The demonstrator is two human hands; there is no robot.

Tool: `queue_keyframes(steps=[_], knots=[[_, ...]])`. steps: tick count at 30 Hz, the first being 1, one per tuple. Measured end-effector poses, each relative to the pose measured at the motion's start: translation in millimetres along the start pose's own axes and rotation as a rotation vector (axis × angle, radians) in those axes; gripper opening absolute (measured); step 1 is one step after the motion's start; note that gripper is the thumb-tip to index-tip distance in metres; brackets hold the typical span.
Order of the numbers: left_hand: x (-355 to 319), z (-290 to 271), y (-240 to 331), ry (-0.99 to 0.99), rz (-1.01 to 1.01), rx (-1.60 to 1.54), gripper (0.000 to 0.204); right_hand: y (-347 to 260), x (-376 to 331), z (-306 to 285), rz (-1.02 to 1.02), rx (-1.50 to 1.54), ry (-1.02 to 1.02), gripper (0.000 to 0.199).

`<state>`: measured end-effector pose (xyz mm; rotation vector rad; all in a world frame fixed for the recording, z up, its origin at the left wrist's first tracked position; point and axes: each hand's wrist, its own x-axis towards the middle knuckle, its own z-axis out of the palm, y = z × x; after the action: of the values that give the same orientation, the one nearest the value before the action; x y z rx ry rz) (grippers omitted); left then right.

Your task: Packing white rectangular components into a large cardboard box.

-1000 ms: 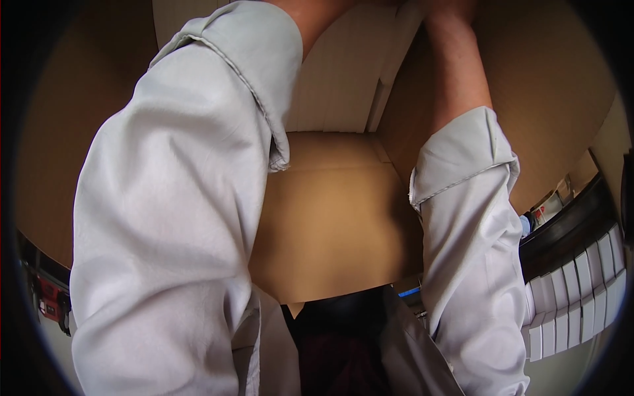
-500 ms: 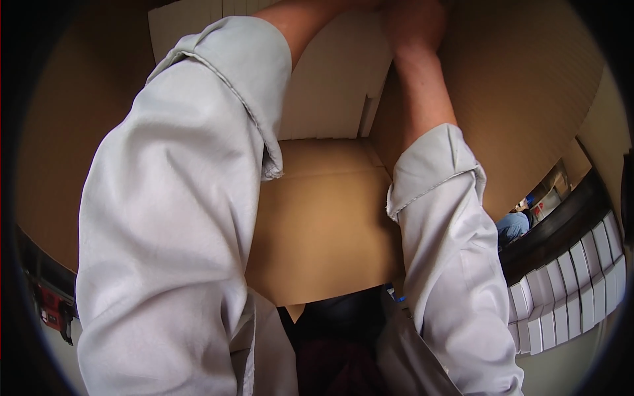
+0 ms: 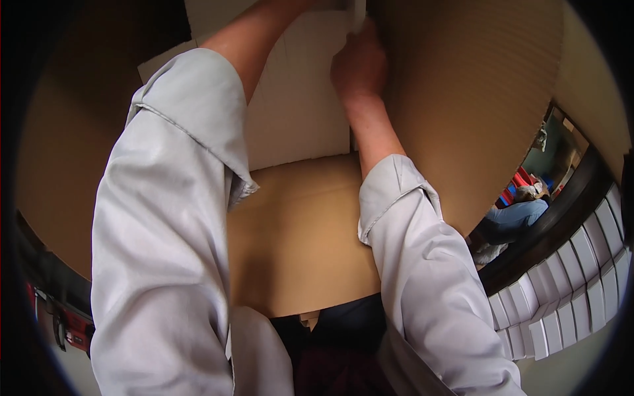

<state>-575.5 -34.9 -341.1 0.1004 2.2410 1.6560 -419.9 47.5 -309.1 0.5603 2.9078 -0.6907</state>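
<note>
Both arms reach into a large brown cardboard carton (image 3: 310,224). My right hand (image 3: 360,66) is closed near the carton's right wall, with its fingers curled away from view. A pale narrow strip or edge (image 3: 359,14) rises from the top of that fist, and what it belongs to cannot be made out. Beyond the upper edge my left hand is cut off, leaving its bare forearm (image 3: 247,39) in sight. Between the arms, white cardboard boxes or panels (image 3: 300,109) stand inside the carton.
Outside the carton at right, rows of small white boxes (image 3: 561,284) line up beside a dark edge (image 3: 528,254). Past it a person's blue-clad leg (image 3: 518,216) shows, near red items (image 3: 522,178). At lower left lies a red and black object (image 3: 74,330).
My right hand has come lower and to the left, into fuller view. The left forearm has shifted left. More of the surroundings shows past the carton's right side.
</note>
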Motion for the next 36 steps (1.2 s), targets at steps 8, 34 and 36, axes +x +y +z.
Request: queue_keyframes(steps=[8, 34, 36], knots=[[21, -5, -22, -0.162, 0.095, 0.105, 0.057, 14, -22, 21, -0.168, -0.03, 0.179, 0.042], [-14, 11, -40, -0.312, 0.045, 0.499, 0.072, 27, -93, -1, 0.511, -0.038, -0.347, 0.043], [-24, 18, -32, -0.328, 0.024, 0.511, 0.072, 33, -98, -1, 0.486, -0.067, -0.35, 0.045]])
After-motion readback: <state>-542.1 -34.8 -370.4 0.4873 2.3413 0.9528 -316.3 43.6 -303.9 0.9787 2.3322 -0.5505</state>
